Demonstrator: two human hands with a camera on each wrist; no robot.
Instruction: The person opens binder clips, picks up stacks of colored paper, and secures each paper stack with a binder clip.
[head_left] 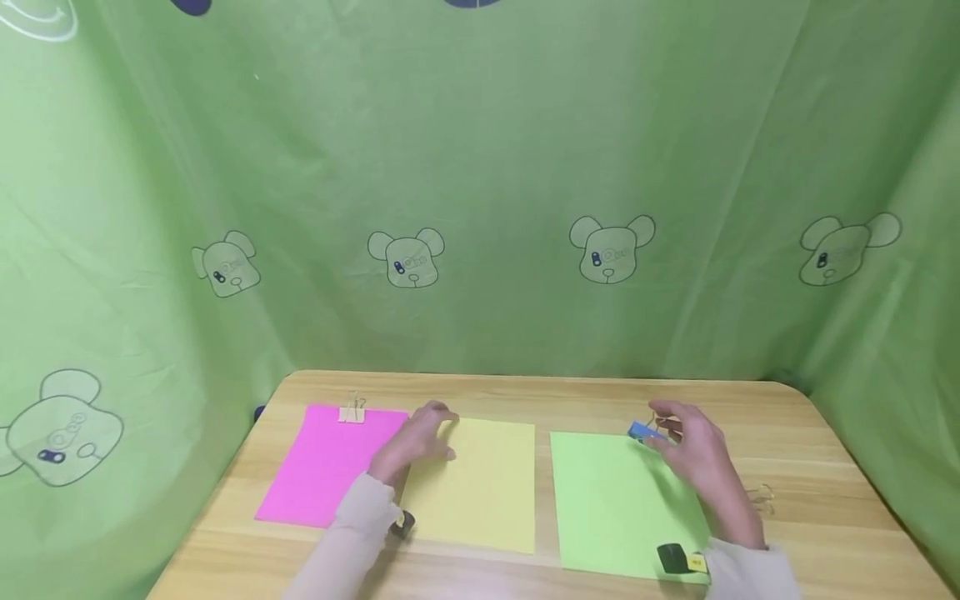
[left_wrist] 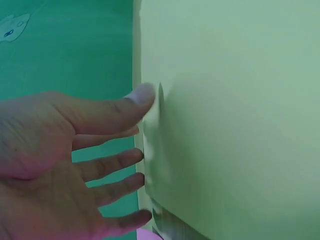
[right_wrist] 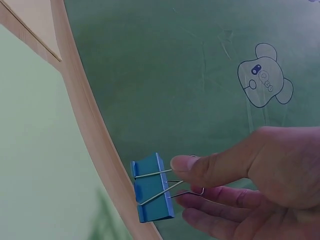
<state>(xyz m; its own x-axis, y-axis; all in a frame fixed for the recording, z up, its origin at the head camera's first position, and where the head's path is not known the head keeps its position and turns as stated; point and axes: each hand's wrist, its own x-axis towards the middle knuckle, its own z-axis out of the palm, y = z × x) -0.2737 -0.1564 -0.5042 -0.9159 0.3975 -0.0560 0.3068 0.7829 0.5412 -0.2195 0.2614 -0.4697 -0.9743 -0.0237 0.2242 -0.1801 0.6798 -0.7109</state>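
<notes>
My right hand [head_left: 696, 448] pinches a blue binder clip [head_left: 642, 432] by its wire handles, above the top right part of the green paper [head_left: 611, 508]. In the right wrist view the blue clip [right_wrist: 152, 187] hangs from thumb and fingers, its wire handles between them. My left hand [head_left: 415, 440] is at the upper left edge of the yellow paper [head_left: 480, 487]. In the left wrist view its fingers [left_wrist: 117, 162] are spread, tips near the paper's edge, with the thumb over the sheet; whether they press it I cannot tell.
Pink paper [head_left: 330, 467] lies at left with a pale binder clip [head_left: 352, 415] on its top edge. Wire handles [head_left: 762, 497] of another clip show beside my right forearm. A green curtain [head_left: 510, 317] with bear heads stands behind the wooden table [head_left: 525, 392].
</notes>
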